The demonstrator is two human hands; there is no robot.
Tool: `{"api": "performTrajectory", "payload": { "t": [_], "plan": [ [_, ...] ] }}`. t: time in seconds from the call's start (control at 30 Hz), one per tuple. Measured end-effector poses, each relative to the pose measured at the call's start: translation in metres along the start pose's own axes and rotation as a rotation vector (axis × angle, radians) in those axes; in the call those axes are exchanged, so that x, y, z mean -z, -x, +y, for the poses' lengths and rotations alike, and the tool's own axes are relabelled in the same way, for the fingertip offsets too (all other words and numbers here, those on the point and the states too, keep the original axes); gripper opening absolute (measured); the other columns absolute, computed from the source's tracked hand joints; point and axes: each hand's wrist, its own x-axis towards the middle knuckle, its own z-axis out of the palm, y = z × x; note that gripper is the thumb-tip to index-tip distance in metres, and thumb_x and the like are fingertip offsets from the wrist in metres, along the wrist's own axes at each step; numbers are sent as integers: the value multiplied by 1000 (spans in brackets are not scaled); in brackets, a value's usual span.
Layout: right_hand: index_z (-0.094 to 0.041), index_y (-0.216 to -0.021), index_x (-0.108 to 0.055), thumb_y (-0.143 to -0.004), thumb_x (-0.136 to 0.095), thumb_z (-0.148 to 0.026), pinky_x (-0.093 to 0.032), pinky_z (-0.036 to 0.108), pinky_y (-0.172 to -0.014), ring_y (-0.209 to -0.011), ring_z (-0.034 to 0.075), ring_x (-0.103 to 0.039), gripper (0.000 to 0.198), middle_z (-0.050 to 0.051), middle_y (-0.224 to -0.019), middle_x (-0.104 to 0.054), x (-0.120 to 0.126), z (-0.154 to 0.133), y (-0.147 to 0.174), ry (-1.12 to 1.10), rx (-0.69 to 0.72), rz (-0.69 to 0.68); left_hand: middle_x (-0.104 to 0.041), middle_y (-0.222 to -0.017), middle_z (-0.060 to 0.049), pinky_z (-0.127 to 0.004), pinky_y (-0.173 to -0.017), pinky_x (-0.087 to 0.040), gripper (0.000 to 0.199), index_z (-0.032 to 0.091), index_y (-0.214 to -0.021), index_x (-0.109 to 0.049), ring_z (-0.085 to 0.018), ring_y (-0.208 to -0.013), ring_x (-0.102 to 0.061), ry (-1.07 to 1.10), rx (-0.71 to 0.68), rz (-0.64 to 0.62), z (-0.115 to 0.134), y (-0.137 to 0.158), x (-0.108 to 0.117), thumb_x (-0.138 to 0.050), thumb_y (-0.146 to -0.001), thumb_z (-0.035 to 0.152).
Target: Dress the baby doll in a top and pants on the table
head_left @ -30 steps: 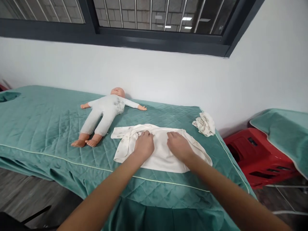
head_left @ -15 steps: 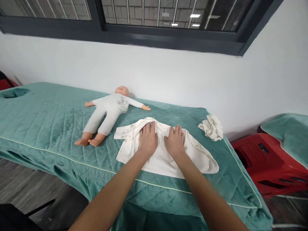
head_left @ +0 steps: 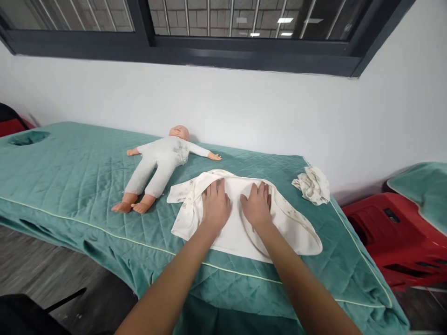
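Note:
A white baby top [head_left: 232,237] with small printed motifs on its trim lies spread on the green quilted bed cover, one sleeve pointing left. My left hand [head_left: 215,205] rests on its left half, fingers stretched toward the upper edge beside a folded flap. On the right half lies my right hand [head_left: 256,207], thumb apart, its slightly bent fingertips against the garment's edge; some are partly hidden. A raised fold of cloth curves beneath the right wrist. Farther left, a baby doll [head_left: 160,160] in a white bodysuit lies on its back, arms spread.
The green-covered bed [head_left: 87,177] stands along a white wall under a barred window [head_left: 230,18]. A crumpled pale cloth [head_left: 313,185] lies near its right end. Beyond that are a red plastic stool [head_left: 391,232] and another green cover [head_left: 422,190].
The right part of the top has shifted, and a curved fold now shows under my right wrist. My right fingertips are more bent at the edge. The view has moved slightly.

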Motion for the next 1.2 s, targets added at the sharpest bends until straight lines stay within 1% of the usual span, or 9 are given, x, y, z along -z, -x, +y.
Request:
{"api": "performTrajectory", "payload": {
  "t": [0.13, 0.23, 0.33, 0.5, 0.63, 0.73, 0.87, 1.0, 1.2],
  "plan": [
    [-2, -151, -27, -92, -46, -28, -20, 48, -120, -151, 36, -10, 67, 25, -161, -13, -1, 7, -4, -108, -6, 87, -56, -134, -16, -47, -104, -41, 40, 16, -131, -52, -31, -127, -50, -43, 36, -19, 2, 0, 3, -42, -92, 17],
    [-5, -152, -27, -94, -43, -30, -25, 46, -119, -151, 35, -14, 65, 24, -162, -11, 0, 13, -5, -151, 25, 122, -61, -128, -14, -46, -104, -41, 35, 16, -125, -56, -30, -125, -52, -40, 51, -51, 0, -2, 1, -41, -93, 18],
    [-10, -152, -27, -96, -39, -33, -29, 46, -117, -149, 34, -22, 61, 21, -162, -14, 4, 19, -6, -107, 76, 133, -60, -131, -15, -45, -106, -41, 38, 14, -129, -53, -30, -126, -51, -45, 74, -87, -1, -9, -4, -43, -93, 21],
    [-10, -143, -38, -98, -37, -35, -37, 43, -111, -148, 31, -27, 52, 20, -163, -16, 9, 27, -24, -18, 102, 109, -50, -145, -17, -47, -111, -38, 50, 15, -143, -43, -33, -136, -44, -59, 97, -123, 2, -34, -14, -44, -96, 31],
    [-9, -131, -46, -98, -38, -36, -39, 42, -109, -144, 32, -34, 43, 21, -162, -18, 6, 38, -55, 50, 67, 58, -51, -144, -18, -48, -110, -38, 51, 18, -145, -42, -34, -136, -44, -49, 93, -201, 7, -61, -24, -41, -98, 38],
    [-10, -133, -46, -98, -39, -38, -39, 43, -108, -143, 33, -36, 45, 21, -162, -18, 1, 45, -78, 79, 64, 13, -53, -141, -19, -50, -108, -40, 49, 17, -141, -46, -35, -134, -46, -62, 94, -235, 10, -82, -37, -40, -98, 39],
    [-7, -138, -41, -97, -40, -35, -36, 43, -112, -143, 34, -35, 50, 22, -161, -21, -11, 47, -102, 64, 54, -22, -52, -139, -21, -50, -107, -41, 45, 16, -136, -49, -35, -132, -47, -100, 113, -218, 12, -104, -56, -43, -96, 34],
    [-3, -138, -41, -98, -36, -31, -35, 40, -114, -144, 32, -34, 50, 25, -160, -22, -21, 45, -109, 26, 49, -7, -50, -138, -21, -47, -105, -43, 44, 15, -135, -50, -35, -130, -47, -106, 121, -182, 9, -114, -69, -43, -95, 33],
    [-9, -142, -39, -99, -30, -35, -45, 43, -103, -135, 34, -46, 52, 21, -162, -19, -21, 46, -106, 9, 24, -33, -44, -143, -21, -44, -114, -36, 48, 13, -139, -47, -34, -136, -42, -107, 96, -184, 6, -120, -73, -39, -96, 31]
  ]
}}
